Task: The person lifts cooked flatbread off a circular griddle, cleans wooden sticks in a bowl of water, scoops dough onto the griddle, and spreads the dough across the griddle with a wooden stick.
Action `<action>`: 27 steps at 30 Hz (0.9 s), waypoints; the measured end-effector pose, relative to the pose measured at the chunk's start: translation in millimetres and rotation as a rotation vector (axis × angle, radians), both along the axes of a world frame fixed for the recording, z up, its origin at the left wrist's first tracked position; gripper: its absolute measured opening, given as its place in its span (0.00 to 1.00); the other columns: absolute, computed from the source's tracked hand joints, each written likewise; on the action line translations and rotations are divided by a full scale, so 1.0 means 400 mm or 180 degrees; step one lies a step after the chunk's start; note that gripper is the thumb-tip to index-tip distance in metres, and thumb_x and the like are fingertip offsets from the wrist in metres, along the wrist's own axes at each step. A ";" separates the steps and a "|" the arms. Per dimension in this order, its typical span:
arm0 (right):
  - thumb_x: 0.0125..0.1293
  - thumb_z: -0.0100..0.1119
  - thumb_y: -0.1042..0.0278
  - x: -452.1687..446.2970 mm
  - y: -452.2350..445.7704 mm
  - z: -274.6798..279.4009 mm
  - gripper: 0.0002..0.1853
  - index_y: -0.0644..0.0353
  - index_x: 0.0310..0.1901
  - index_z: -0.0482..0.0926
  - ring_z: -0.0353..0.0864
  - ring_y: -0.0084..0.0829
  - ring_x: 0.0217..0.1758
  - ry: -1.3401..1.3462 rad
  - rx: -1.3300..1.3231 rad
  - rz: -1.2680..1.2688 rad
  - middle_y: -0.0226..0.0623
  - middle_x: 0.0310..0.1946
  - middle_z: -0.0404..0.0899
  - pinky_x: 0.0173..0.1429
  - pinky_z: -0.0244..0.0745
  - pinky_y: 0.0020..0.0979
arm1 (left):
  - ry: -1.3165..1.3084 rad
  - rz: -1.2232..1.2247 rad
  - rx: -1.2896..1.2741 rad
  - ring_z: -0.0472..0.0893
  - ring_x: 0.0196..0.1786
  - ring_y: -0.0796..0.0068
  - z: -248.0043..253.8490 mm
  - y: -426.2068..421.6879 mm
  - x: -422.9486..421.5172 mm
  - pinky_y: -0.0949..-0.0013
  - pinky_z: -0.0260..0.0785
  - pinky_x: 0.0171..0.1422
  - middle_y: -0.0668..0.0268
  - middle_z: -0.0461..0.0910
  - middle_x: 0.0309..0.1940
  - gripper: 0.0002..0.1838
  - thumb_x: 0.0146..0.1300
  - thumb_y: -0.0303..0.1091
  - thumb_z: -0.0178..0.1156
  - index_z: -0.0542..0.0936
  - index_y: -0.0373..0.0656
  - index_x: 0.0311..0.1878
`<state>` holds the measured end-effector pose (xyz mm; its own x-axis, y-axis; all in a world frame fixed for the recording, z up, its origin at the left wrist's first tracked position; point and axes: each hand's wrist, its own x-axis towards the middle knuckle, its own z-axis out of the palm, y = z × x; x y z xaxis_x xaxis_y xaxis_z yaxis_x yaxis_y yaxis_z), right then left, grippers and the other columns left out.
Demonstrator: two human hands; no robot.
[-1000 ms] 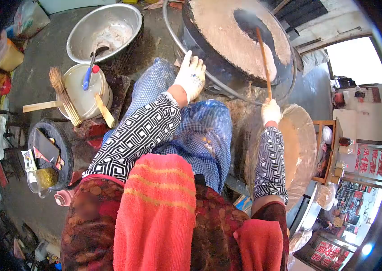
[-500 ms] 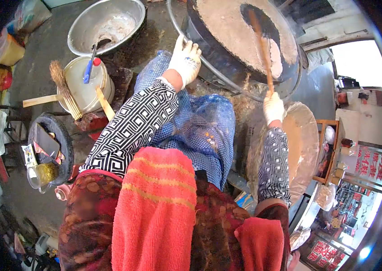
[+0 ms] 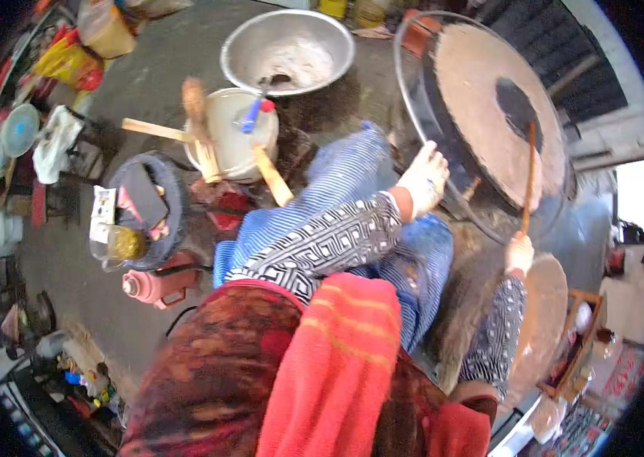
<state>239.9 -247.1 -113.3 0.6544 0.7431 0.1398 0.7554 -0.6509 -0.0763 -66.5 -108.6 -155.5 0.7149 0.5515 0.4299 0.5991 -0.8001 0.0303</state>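
Note:
My left hand (image 3: 422,181), in a pale, stained glove, is closed over the metal ring (image 3: 407,103) around a round black griddle (image 3: 455,126). My right hand (image 3: 520,255), also gloved, grips the lower end of a long thin wooden stick (image 3: 528,179). The stick's far end lies over the griddle. A pale beige layer (image 3: 482,76) covers much of the griddle top, with a dark bare patch (image 3: 518,103) near the stick's tip. Beneath my right forearm is a wide, round tan surface (image 3: 539,327) with what looks like plastic film round it.
A metal basin (image 3: 341,57) with white powder stands ahead. Closer is a white bucket (image 3: 223,114) with a brush (image 3: 196,114) and a blue-handled tool (image 3: 252,118) across it. To the left are a dark round stool (image 3: 173,221) holding a jar (image 3: 125,242), and a pink flask (image 3: 158,288).
The view has turned left, so the scene sits further right. The stick now stands more upright in view, and the dark patch looks smaller. Both hands keep their hold.

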 end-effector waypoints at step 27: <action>0.73 0.43 0.48 -0.062 -0.018 0.005 0.22 0.61 0.41 0.78 0.81 0.58 0.44 0.0175 -0.0168 -0.0447 0.59 0.36 0.81 0.50 0.74 0.52 | 0.0953 0.0632 -0.0099 0.63 0.73 0.60 0.054 0.190 -0.100 0.36 0.33 0.77 0.58 0.69 0.67 0.24 0.64 0.43 0.53 0.76 0.42 0.61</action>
